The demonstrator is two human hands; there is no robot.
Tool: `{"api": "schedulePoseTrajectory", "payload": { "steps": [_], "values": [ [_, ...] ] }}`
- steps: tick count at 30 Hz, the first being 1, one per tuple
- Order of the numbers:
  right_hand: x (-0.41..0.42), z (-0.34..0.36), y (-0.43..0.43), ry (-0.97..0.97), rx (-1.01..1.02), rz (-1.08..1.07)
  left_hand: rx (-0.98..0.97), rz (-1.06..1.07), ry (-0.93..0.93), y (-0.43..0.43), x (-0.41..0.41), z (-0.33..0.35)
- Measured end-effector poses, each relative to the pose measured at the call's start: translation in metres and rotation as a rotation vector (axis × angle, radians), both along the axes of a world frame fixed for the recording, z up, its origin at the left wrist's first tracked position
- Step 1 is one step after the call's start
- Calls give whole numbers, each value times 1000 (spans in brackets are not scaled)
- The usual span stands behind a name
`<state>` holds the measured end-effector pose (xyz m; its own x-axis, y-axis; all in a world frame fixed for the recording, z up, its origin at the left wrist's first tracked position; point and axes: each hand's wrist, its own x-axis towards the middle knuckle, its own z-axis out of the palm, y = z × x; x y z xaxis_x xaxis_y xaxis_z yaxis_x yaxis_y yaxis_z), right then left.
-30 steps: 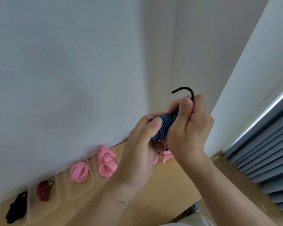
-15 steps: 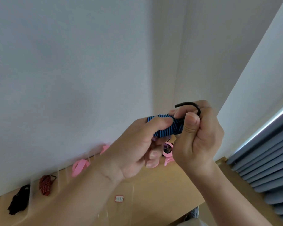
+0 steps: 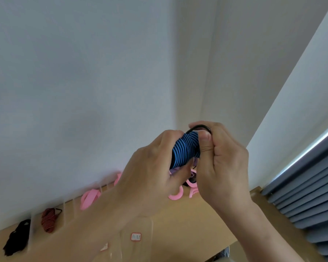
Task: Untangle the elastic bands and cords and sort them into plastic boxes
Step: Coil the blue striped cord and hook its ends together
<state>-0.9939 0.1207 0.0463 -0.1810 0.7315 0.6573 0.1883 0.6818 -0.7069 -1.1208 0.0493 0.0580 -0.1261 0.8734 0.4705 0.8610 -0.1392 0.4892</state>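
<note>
I hold a coiled blue-and-black striped bungee cord (image 3: pixel 186 150) up in front of the wall with both hands. My left hand (image 3: pixel 151 167) grips the coil from the left, fingers curled around it. My right hand (image 3: pixel 222 159) pinches its right end, thumb pressed on the coil, with the black metal hook (image 3: pixel 199 128) arching over my fingers. Below my hands, loose pink elastic bands (image 3: pixel 176 194) and some dark cord lie on the wooden table (image 3: pixel 180 224), partly hidden.
Clear plastic boxes line the wall at the table's back left: one holds a black cord (image 3: pixel 17 237), one a red striped cord (image 3: pixel 49 219), one a pink band (image 3: pixel 90 197). A clear lid with a red label (image 3: pixel 136 236) lies nearer. Grey blinds (image 3: pixel 307 205) hang at right.
Both hands turned the blue coil, tilting it more upright. The hook dropped lower, now lying close over my right fingers. The view shifted slightly.
</note>
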Motion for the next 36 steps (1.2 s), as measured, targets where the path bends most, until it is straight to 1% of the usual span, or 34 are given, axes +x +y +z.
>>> {"api": "schedulePoseTrajectory", "payload": {
  "steps": [2,3,6,7,8,13,17,21,25,29,31,34,36],
  "values": [
    [-1,2,0,-21,1,31,42,-10,58,1,-5,4],
    [-3,3,0,-25,7,34,54,-18,35,1,-6,7],
    [-7,4,-2,-43,22,-2,41,-30,-237,0,-5,10],
    [-9,4,-2,-51,23,-13,42,-18,-269,0,-4,9],
    [-11,4,-2,-62,19,-17,48,0,-241,0,-3,8],
    [-15,2,-4,-119,-57,-31,75,54,29,-2,-8,3],
    [-16,5,-6,-128,-95,-34,49,44,131,-7,-14,0],
    [-14,8,-5,-193,-134,-20,42,6,171,-11,-17,-3],
    [-13,14,0,-257,-113,11,70,-2,156,-10,-20,-6],
    [-16,16,0,-215,-90,78,110,-30,120,-11,-23,-8],
    [-17,13,1,-186,-101,95,126,-43,130,-13,-25,-8],
    [-20,7,2,-194,-148,138,170,-6,175,-14,-28,-7],
    [-18,5,2,-192,-153,187,182,-21,167,-14,-29,-6]
  ]
}}
